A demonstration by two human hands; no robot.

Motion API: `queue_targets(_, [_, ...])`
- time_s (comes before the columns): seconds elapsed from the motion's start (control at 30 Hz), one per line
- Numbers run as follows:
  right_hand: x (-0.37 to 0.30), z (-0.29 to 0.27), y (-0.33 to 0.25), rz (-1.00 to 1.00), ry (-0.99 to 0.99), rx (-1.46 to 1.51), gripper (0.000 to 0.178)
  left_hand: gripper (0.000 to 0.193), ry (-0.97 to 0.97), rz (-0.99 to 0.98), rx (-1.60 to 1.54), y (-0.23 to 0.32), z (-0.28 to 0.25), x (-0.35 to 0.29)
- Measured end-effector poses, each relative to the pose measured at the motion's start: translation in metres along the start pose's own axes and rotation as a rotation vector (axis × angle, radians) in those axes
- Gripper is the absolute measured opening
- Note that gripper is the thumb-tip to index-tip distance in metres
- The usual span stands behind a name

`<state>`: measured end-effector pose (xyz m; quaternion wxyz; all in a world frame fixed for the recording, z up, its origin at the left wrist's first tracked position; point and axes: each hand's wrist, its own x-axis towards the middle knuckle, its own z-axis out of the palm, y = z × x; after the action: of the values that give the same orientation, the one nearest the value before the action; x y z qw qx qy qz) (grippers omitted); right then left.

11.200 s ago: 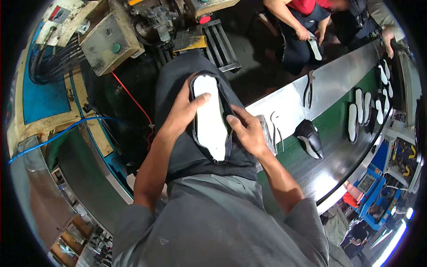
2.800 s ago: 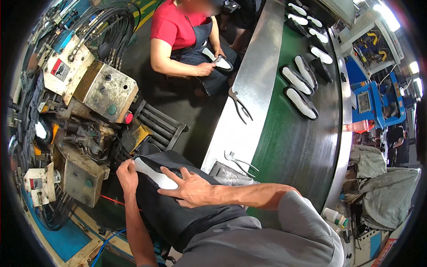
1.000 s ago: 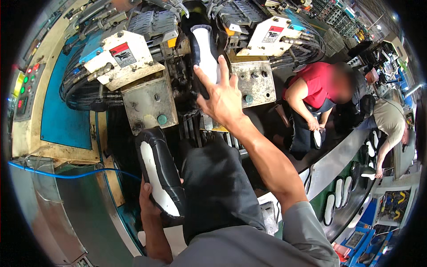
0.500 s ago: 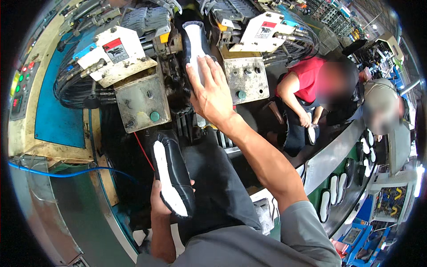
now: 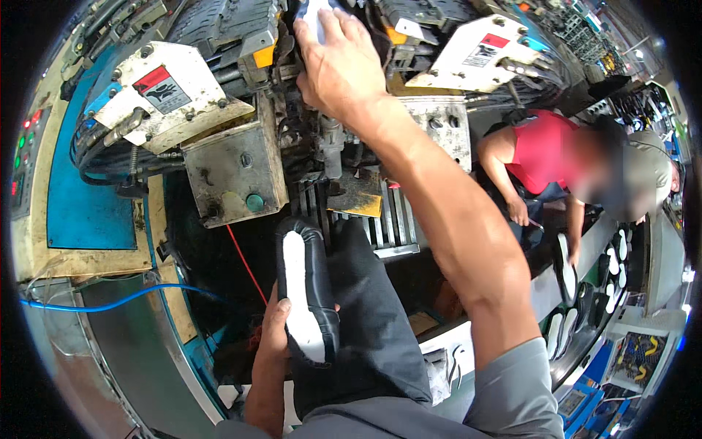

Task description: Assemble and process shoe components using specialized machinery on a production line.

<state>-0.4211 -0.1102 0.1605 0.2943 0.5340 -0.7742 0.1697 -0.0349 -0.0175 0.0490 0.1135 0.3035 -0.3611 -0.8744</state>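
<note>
A black shoe upper (image 5: 322, 293) with a white sole-shaped piece along its face stands toe-up above my lap. Around its lower end, the fingers of my left hand (image 5: 276, 325) are closed, thumb on the near-left edge. At the top of the view, a second upper (image 5: 314, 16) with a white face sits between the two sides of a machine (image 5: 322, 143). My right hand (image 5: 340, 66) is over this upper, its fingers bent across the face. Most of that upper is hidden by the hand or cut off by the picture edge.
White guard plates (image 5: 164, 95) and a control box (image 5: 238, 179) with a green button flank the machine. A blue hose (image 5: 117, 304) crosses at left. At right, a person in red (image 5: 545, 150) handles another upper (image 5: 565, 271) beside a conveyor (image 5: 592, 329) bearing several more.
My right hand has moved forward and up in the picture with the machine-side upper. The upper in my left hand shifted slightly right. The person in red has moved an upper toward the conveyor.
</note>
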Motion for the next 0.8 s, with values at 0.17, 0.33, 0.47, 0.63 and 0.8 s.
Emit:
queue_targets(0.17, [0.021, 0.021, 0.016, 0.044, 0.042, 0.121, 0.051, 0.093, -0.030, 0.036, 0.004, 0.014, 0.016, 0.025])
queue_targets(0.33, [-0.006, 0.019, 0.013, 0.144, -0.316, 0.321, 0.055, 0.089, 0.020, 0.069, -0.014, 0.010, 0.024, 0.042])
queue_targets(0.47, [-0.004, -0.029, 0.009, 0.202, -0.546, 0.432, 0.059, 0.085, -0.021, 0.023, 0.068, 0.006, 0.007, 0.038])
queue_targets(0.63, [-0.141, -0.066, -0.043, 0.180, 0.077, 0.532, 0.076, 0.080, 0.034, 0.149, 0.268, -0.001, 0.009, 0.025])
queue_targets(0.8, [-0.272, -0.125, -0.132, 1.343, -0.353, 1.639, 0.089, 0.083, -0.114, 0.099, 0.254, 0.003, 0.038, -0.009])
